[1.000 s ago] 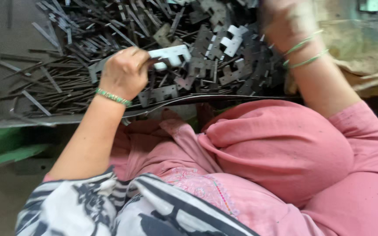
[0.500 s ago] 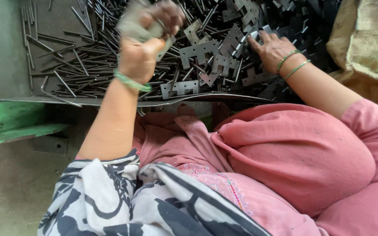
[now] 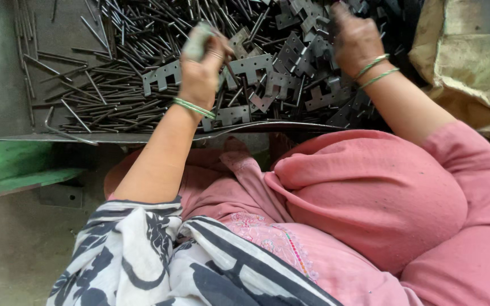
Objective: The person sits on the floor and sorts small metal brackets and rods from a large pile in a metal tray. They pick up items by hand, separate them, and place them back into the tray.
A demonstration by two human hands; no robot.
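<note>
**A:** While the left hand [image 3: 201, 73] is raised over the tray [image 3: 7, 85], what is it closed on?

**B:** Its fingers are curled tight round a small pale metal piece [image 3: 198, 41], lifted clear of the heap. That piece is blurred, so I cannot tell its exact shape.

**A:** And the right hand [image 3: 354, 38]?

**B:** It lies further along, knuckles up, down among the notched flat brackets [image 3: 250, 65]. Whether it grips one I cannot tell; the fingers are hidden.

**A:** Which step would you judge this to be?

**B:** Picking and sorting, I think: one piece is taken up while the other hand searches the pile. Any next pick would call for parting one bracket from its tangled neighbours and from the long thin rods [image 3: 103, 102] lying just beside them.

**A:** Any packages or labels?

**B:** No label shows. A dull tan sack [image 3: 472, 62], crumpled and stained, sits at the tray's far right end, and a green painted ledge [image 3: 12, 170] runs below the tray's left rim.
</note>
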